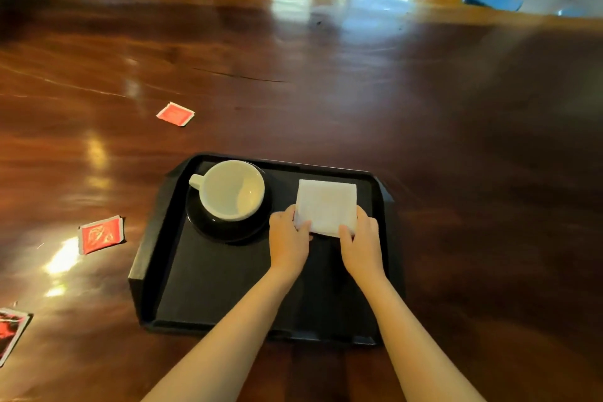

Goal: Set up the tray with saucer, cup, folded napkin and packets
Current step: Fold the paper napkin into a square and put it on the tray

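Two hands, left hand (288, 233) and right hand (360, 240), gripping folded napkin (326, 206) on tray (208, 274), cup (233, 191) on saucer (228, 228) beside, packets (101, 234) on table (424, 101).

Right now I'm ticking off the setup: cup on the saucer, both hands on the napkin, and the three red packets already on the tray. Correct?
Not quite. The head view shows the three red packets lying on the table, left of the tray. The rest holds: cup on saucer, both hands on the napkin.

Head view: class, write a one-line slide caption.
Both hands, left hand and right hand, set a folded napkin on the tray beside the cup.
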`<state>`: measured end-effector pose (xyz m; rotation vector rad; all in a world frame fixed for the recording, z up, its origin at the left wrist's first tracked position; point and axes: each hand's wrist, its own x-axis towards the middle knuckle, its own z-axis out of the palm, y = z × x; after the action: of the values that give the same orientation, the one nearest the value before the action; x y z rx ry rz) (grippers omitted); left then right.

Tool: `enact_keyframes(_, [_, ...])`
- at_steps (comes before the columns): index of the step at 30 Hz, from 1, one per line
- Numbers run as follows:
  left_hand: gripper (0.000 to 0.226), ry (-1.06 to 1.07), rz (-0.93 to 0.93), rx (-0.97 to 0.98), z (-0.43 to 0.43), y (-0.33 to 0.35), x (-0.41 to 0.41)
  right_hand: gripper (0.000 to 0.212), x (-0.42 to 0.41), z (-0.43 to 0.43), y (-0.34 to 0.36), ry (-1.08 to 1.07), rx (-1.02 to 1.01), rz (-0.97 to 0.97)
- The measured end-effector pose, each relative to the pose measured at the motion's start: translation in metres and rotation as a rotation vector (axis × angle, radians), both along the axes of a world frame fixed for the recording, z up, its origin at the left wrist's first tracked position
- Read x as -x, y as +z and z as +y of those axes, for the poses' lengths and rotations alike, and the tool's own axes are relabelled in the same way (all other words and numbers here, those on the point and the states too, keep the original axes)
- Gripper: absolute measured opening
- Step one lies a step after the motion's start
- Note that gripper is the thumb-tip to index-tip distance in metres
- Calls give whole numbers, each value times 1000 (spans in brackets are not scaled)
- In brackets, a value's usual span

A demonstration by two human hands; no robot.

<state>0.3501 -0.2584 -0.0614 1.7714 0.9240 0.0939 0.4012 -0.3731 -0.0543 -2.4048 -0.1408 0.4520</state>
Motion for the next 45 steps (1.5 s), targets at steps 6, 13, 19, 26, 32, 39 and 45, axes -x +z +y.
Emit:
enact_keyframes(6, [36, 13, 40, -57, -6, 1, 2, 66, 8, -2, 2, -10, 5, -10])
enact_keyframes(13, [35, 179, -30, 37, -18, -1, 5, 36, 19, -5, -3, -60, -17, -143])
enact_keyframes(19, [28, 177, -62, 13, -17, -9, 7, 39, 26, -7, -11, -56, 52, -239])
enact_keyframes(26, [40, 161, -28, -36, -16, -12, 9, 40, 26, -11, -14, -22, 91, -255])
enact_keyframes(32, [33, 141, -48, -49, -20, -14, 7, 39, 14, -13, -16, 31, 55, -255])
enact_keyframes(39, [33, 166, -16, -30, -23, -11, 4, 36, 8, -18, -16, 77, 47, -250])
enact_keyframes(45, [36, 151, -2, -22, -23, -6, 6, 33, 10, -20, -12, 71, 45, -221])
